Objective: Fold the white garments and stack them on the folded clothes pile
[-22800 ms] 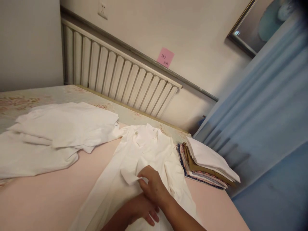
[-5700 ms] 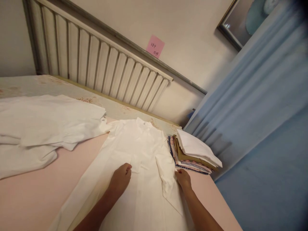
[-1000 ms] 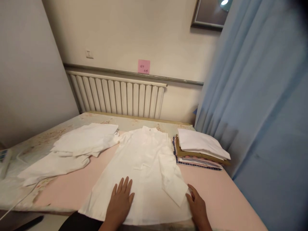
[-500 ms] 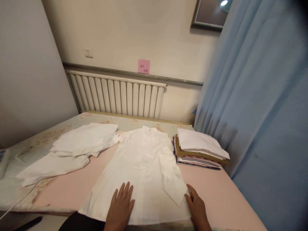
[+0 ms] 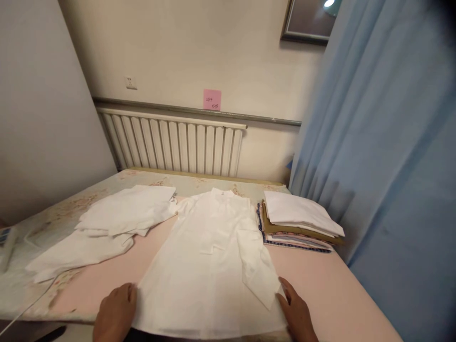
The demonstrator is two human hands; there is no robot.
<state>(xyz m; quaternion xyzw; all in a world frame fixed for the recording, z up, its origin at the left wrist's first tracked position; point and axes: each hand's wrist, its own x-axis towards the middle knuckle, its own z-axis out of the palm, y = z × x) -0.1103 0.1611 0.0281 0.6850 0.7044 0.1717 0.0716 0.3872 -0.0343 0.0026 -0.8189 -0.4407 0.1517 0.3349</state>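
A white long-sleeved shirt point(image 5: 199, 266) lies spread out, its collar away from me and its hem near the front edge. One sleeve point(image 5: 254, 268) is folded down over the shirt's right side; the other sleeve is not clearly visible. My left hand point(image 5: 116, 311) is closed at the shirt's lower left edge, fingers curled and fingertips mostly hidden. At the lower right edge, beside the folded sleeve's end, my right hand point(image 5: 298, 309) pinches the fabric between thumb and fingers.
Loose white garments point(image 5: 124, 211) lie to the left, with a white cord point(image 5: 30, 306) near them. A stack of folded clothes point(image 5: 302, 216) stands at the right beside a blue curtain point(image 5: 356, 142). Behind the pink-covered table point(image 5: 342, 289) is a radiator point(image 5: 178, 142).
My left hand has gone from lying flat on the shirt to its lower left edge and closed there. That edge now sits further in. My right hand stays at the right edge.
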